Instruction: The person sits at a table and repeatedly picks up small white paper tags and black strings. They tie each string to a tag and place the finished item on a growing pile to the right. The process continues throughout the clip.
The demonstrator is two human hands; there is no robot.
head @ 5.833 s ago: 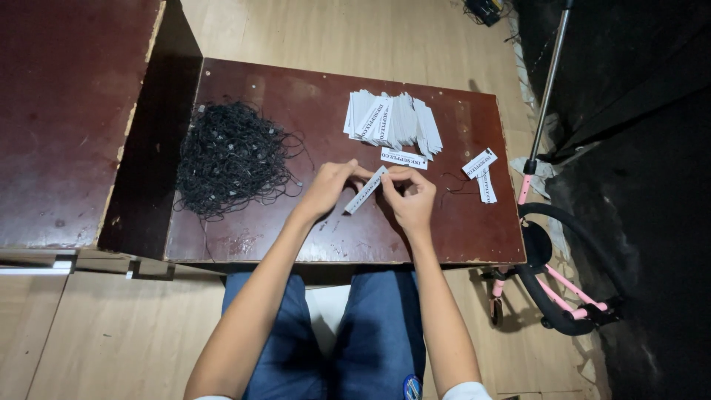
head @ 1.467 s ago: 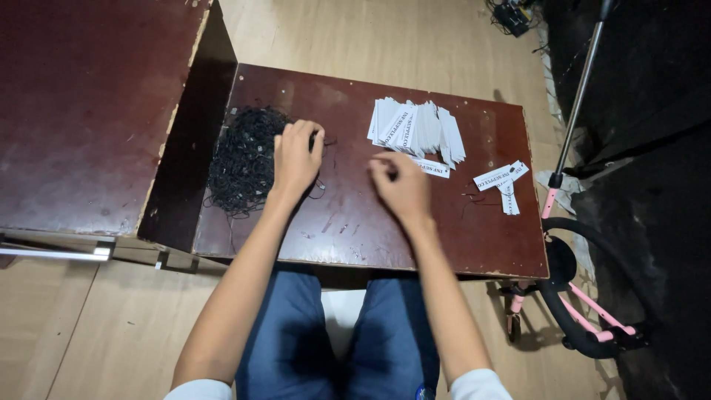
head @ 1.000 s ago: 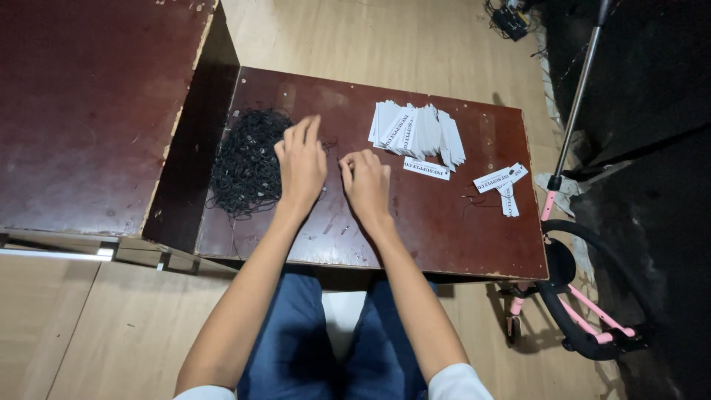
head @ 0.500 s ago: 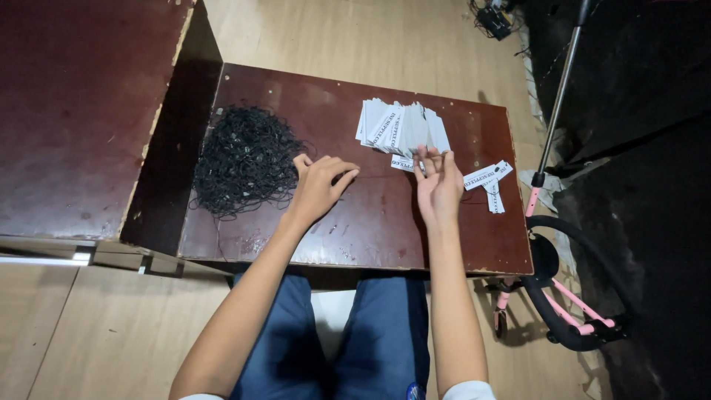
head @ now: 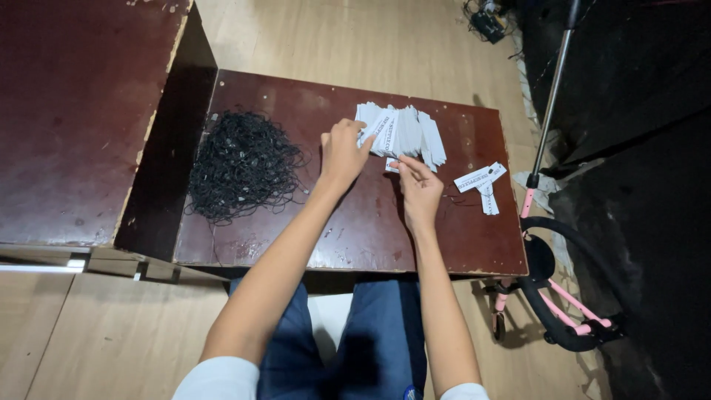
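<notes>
Only the head view shows this moment, looking straight down on a dark brown table [head: 355,230] with the person's knees in blue trousers under its near edge. Both hands are at the fan of white paper tags [head: 406,132] that lies toward the far side of the table, right of its middle. The left hand [head: 342,150] rests at the fan's left end, thumb and fingertips curled round the edge of the outermost tag, so it looks pinched there rather than lying loose, though the fingers hide the contact itself. The right hand [head: 419,185] sits just on the near side of the fan, palm down, its index finger and thumb drawn together at a single tag [head: 391,164] that pokes out from under the fan's near edge; whether that tag is truly gripped or only touched I cannot tell. The tags' long axes run roughly from near to far, tilting as the fan spreads, so the fan lies ahead of the right fingertips and directly beside the left ones. Of the two, the left hand is closer to the fan's body, the right closer to the stray tag. A tangle of black cords [head: 243,164] lies well to the left of both hands, untouched. Three more tags [head: 483,182] lie crossed near the table's right edge, apart from the right hand. Beyond that edge stand a metal pole [head: 549,104] and a pink-and-black wheeled frame [head: 563,311] on the wooden floor.
</notes>
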